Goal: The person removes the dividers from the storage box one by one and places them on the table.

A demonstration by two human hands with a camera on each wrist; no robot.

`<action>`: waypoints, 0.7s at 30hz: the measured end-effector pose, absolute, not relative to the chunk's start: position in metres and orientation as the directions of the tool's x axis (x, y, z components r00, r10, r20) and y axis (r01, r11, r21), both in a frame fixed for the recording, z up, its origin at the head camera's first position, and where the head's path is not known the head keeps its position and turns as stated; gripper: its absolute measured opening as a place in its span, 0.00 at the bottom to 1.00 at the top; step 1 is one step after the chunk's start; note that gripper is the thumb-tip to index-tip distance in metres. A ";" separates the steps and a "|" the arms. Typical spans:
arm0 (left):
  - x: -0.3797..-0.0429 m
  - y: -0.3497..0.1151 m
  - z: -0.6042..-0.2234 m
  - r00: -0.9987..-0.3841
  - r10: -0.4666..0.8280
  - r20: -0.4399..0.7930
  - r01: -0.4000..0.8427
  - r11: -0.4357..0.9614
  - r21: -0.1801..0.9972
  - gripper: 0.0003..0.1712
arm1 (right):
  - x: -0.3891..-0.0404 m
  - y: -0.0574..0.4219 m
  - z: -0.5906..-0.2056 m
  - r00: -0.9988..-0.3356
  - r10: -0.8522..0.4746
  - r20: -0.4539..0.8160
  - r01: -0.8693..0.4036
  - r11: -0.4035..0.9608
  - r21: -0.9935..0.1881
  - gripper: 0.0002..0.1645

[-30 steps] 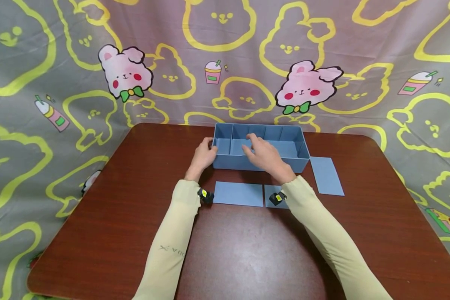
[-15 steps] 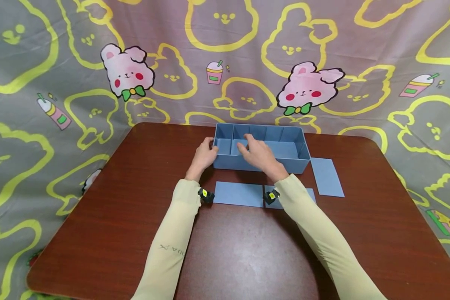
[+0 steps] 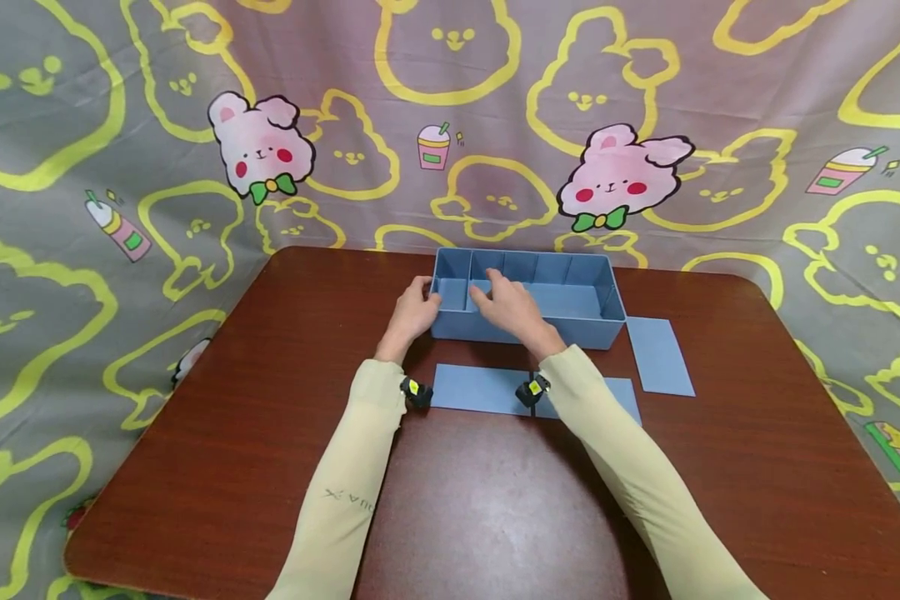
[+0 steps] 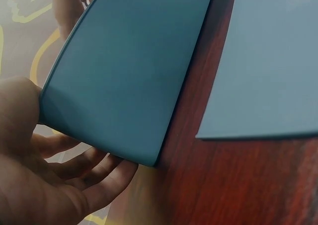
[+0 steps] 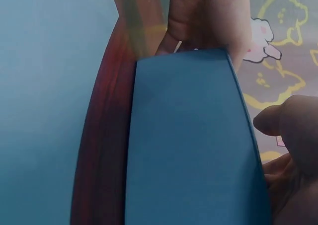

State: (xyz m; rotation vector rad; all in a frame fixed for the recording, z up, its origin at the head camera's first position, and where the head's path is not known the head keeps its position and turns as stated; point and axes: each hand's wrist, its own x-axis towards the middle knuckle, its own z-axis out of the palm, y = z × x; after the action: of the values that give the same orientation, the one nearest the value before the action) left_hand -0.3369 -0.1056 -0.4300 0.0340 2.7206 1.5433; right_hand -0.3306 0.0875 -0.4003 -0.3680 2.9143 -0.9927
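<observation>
A blue divided storage box (image 3: 528,332) stands at the back of the table in the head view, with a divider (image 3: 470,279) near its left end. My left hand (image 3: 414,308) grips the box's left end. In the left wrist view its thumb is at the top corner and its fingers lie along the end wall. My right hand (image 3: 512,307) reaches over the front wall into the larger compartment, thumb and index finger apart, just right of the divider. The right wrist view shows the right thumb (image 5: 271,120) by the front rim; its other fingers are partly hidden behind the wall.
Two flat blue panels, a left panel (image 3: 480,387) and a right panel (image 3: 624,398), lie side by side before the box. A third panel (image 3: 660,357) lies by the box's right end. Patterned cloth (image 3: 360,200) hangs behind the brown table (image 3: 232,467).
My right hand has moved left over the box, closer to the divider. My left hand stays at the left end. The head view has shifted slightly.
</observation>
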 end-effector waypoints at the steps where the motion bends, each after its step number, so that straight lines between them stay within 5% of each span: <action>1: -0.337 -0.105 -0.430 -1.000 0.024 -0.004 0.009 0.512 0.859 0.30 | -0.331 0.087 -0.401 -0.972 -0.232 0.026 -0.200 0.771 -0.605 0.42; 21: -0.337 -0.104 -0.431 -1.000 0.016 -0.001 0.008 0.527 0.850 0.29 | -0.336 0.075 -0.403 -0.974 -0.218 -0.055 -0.156 0.832 -0.532 0.44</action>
State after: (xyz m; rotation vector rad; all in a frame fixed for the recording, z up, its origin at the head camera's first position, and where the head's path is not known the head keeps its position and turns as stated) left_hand -0.3370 -0.1042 -0.4307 0.0218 2.7372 1.5241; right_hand -0.3356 0.0752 -0.4027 -0.2965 2.8981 -0.8272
